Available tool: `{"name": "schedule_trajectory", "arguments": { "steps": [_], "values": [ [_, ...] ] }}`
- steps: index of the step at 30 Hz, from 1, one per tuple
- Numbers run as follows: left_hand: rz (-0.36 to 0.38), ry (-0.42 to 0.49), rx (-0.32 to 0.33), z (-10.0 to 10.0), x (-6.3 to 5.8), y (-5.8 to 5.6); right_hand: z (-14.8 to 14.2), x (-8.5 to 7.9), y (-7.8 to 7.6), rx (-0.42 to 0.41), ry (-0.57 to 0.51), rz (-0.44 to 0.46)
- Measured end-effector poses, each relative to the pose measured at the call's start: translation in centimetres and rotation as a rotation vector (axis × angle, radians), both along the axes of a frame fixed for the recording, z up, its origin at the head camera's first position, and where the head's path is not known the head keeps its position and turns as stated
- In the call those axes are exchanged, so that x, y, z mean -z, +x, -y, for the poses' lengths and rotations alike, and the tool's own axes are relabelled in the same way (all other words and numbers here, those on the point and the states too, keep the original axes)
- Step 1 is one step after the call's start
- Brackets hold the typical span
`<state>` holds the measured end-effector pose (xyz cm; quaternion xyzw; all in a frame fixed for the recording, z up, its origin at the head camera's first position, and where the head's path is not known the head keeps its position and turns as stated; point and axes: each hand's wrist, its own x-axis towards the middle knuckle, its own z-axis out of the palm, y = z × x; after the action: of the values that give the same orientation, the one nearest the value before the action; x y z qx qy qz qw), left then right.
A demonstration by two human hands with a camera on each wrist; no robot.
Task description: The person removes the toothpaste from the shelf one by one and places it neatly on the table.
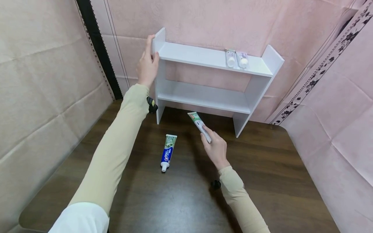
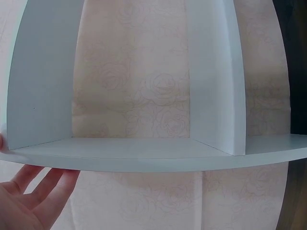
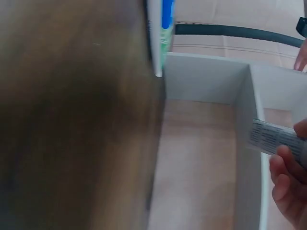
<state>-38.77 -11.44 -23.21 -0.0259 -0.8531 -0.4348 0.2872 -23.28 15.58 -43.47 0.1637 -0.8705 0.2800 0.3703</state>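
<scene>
A white two-tier shelf [image 1: 204, 101] stands at the back of the table. My left hand [image 1: 147, 66] holds its left side panel near the top, and in the left wrist view its fingers [image 2: 53, 189] lie along the panel's outer face. My right hand [image 1: 216, 147] grips a green-and-white toothpaste tube [image 1: 199, 125] by its cap end, in the air before the lower shelf. In the right wrist view, small print shows on this tube [image 3: 271, 136]. A blue-and-green Crest toothpaste tube [image 1: 168, 150] lies on the table between the arms, cap towards me.
Two pale tubes lie side by side on the upper shelf towards its right end, a left tube [image 1: 230, 59] and a right tube [image 1: 242, 60]. Pink cloth [image 1: 209, 22] hangs behind the shelf and along both sides of the brown table [image 1: 175, 200].
</scene>
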Motion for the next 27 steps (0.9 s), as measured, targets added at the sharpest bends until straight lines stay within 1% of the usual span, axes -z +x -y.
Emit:
{"name": "schedule_trajectory", "arguments": {
  "steps": [3, 9, 12, 21, 24, 27],
  "values": [
    [-0.003, -0.003, -0.007, 0.0, 0.0, -0.1, -0.2, 0.9, 0.2, 0.001, 0.054, 0.099],
    [0.003, -0.010, -0.017, 0.0, 0.0, -0.1, -0.7, 2.1, 0.2, -0.003, 0.258, 0.406],
    [0.002, -0.011, -0.022, 0.0, 0.1, 0.0, -0.7, 2.4, 0.4, -0.008, 0.318, 0.501],
    [0.011, -0.005, -0.015, -0.2, 0.3, 0.0, 0.5, 3.3, 1.5, 0.003, 0.381, 0.614],
    [0.015, -0.004, -0.014, -0.2, 0.2, -0.1, 1.2, 3.5, 1.8, 0.014, 0.407, 0.623],
    [0.010, -0.008, -0.017, -0.1, 0.1, -0.3, 2.2, 3.3, 2.0, 0.020, 0.429, 0.608]
  ]
}}
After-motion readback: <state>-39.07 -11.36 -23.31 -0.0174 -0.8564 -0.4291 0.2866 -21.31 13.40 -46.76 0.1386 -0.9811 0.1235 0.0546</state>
